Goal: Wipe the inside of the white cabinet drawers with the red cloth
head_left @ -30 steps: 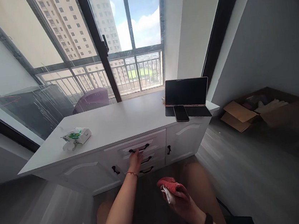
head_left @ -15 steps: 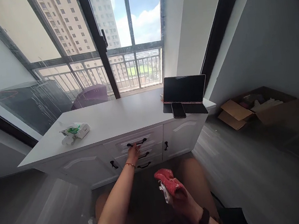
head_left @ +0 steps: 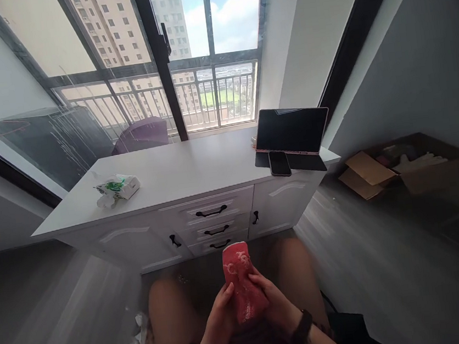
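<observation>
A red cloth [head_left: 241, 281] with rough white patches is stretched upright between my two hands, above my lap. My left hand [head_left: 222, 312] grips its left side, the thumb lying along the edge. On the other side my right hand [head_left: 274, 298] pinches the cloth between thumb and fingers. The cloth's lower end is in shadow against my clothes. Just beyond the cloth stands a white cabinet [head_left: 196, 167] with its three drawers closed. The top drawer's black handle [head_left: 211, 211] is free of any hand.
On the cabinet top are a tissue pack [head_left: 119, 187], a tablet [head_left: 292, 130] on a stand and a phone [head_left: 279, 164]. An open cardboard box [head_left: 432, 175] sits on the floor at right. Crumpled white tissues [head_left: 137, 337] lie by my left leg.
My left hand has left the top drawer handle and come back to take hold of the red cloth. The cloth is now held upright and flatter, between both hands.
</observation>
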`<state>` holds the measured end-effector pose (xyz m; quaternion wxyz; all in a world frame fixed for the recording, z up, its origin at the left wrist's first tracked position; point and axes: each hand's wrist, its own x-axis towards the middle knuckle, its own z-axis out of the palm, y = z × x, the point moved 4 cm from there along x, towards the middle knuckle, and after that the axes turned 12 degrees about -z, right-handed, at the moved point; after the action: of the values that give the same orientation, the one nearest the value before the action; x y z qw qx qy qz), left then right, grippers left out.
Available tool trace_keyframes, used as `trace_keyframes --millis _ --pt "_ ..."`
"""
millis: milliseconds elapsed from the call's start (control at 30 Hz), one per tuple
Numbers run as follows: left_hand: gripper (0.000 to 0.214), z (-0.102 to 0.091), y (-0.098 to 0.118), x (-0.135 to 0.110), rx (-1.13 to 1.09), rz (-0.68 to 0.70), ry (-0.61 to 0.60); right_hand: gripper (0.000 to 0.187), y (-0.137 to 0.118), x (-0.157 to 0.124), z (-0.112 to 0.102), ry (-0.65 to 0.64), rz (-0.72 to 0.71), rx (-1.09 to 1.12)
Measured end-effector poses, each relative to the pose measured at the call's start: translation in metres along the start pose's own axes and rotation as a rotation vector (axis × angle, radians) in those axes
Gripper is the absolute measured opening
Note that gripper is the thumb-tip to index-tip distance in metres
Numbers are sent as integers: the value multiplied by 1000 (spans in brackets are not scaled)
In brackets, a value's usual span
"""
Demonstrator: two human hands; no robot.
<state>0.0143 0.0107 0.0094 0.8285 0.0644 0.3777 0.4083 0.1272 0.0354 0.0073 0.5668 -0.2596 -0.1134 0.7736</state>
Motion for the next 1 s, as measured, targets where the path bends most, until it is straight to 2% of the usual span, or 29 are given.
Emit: trace_keyframes --millis 100,300,500,700,800,900,1000 --pt "42 3 6 -9 12 78 83 38 5 3 13 -14 16 -27" --pt "50 11 26 -11 233 225 200 44 9 2 29 -51 31 -26" --pt "55 9 21 -11 296 300 252 46 12 1 21 -81 -7 -126" --pt "60 -7 17 -3 308 307 352 61 12 2 6 -153 -8 -427" --pt "54 -18 14 6 241 216 307 60 13 6 -3 -127 11 -468" --pt "45 -21 15 13 204 109 176 51 12 10 -10 -58 33 -417" --pt "43 -21 27 17 193 110 89 46 9 10 -17 -3 81 -310"
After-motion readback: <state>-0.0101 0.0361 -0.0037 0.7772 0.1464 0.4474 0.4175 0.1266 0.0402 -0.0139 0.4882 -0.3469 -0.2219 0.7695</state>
